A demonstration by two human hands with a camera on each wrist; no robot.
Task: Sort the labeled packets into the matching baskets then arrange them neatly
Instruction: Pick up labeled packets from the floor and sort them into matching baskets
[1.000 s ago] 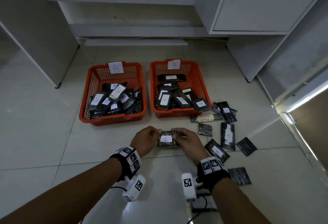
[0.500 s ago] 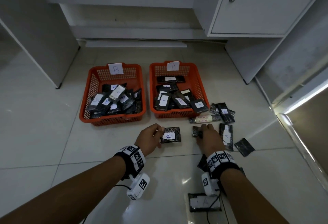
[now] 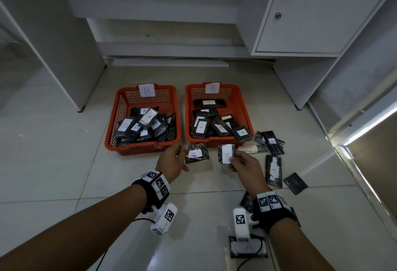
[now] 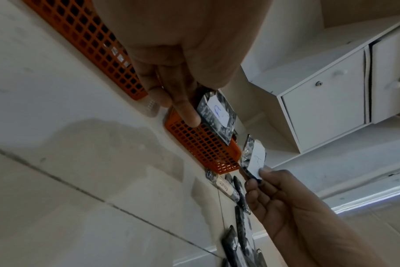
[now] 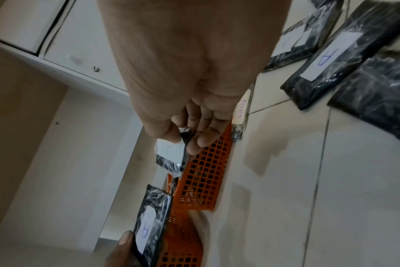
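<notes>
Pinching two "A" packets point(image 3: 196, 154) point(image 3: 226, 153)

We see a glossy pale tiled floor point(image 3: 53, 163) with dark grout lines. A white cabinet point(image 3: 311, 17) with a knobbed door sits at its far right; left of it, a white upright panel point(image 3: 64, 45). Bright light strip point(image 3: 365, 124) below the cabinet's right.

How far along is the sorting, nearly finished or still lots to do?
Well along, not finished. Done: basket B and basket A each hold a loose pile of packets. In hand: the left hand and the right hand each hold a packet marked A. Left: several loose packets on the floor right of basket A, and neatening both piles.
</notes>
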